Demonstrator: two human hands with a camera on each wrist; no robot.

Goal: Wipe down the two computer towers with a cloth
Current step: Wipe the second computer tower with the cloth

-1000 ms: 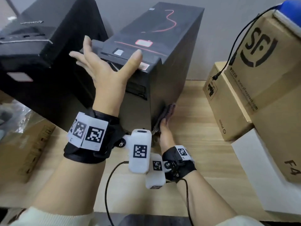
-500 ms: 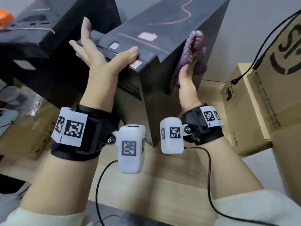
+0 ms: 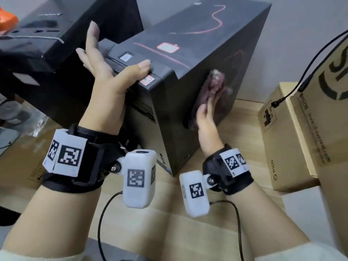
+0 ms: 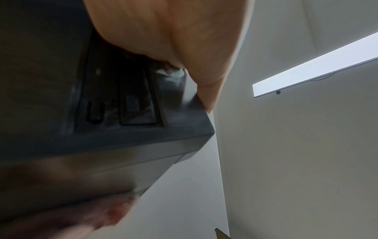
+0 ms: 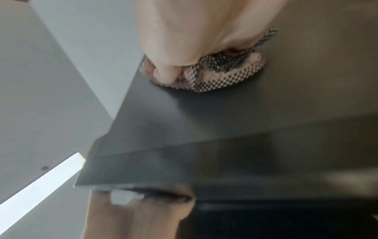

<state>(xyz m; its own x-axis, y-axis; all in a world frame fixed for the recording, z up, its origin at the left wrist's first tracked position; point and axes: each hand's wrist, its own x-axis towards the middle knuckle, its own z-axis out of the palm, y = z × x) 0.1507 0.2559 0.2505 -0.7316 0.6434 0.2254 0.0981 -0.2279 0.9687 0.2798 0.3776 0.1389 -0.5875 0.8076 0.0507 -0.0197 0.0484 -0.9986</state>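
Observation:
A black computer tower (image 3: 197,32) with red scribbles on its top stands mid-table. A second black tower (image 3: 47,46) is at its left. My left hand (image 3: 105,72) rests on the middle tower's top front edge, fingers straight and thumb on the top. My right hand (image 3: 207,117) presses a purple fuzzy cloth (image 3: 213,85) flat against that tower's right side panel, about halfway up. In the right wrist view the thumb of my right hand (image 5: 184,40) lies on the bunched cloth (image 5: 220,76). The left wrist view shows the tower's front ports (image 4: 122,110) under my left hand (image 4: 163,32).
Cardboard boxes (image 3: 282,140) are stacked close to the right of the tower, a taller one (image 3: 329,110) in front. A black cable (image 3: 305,59) hangs across them. The wooden table (image 3: 146,213) shows below my wrists. An orange object (image 3: 7,19) sits far left.
My right hand and the cloth rose from the tower's lower front corner to the side panel's top edge, then came down to mid-panel. My left hand stayed on the top front edge.

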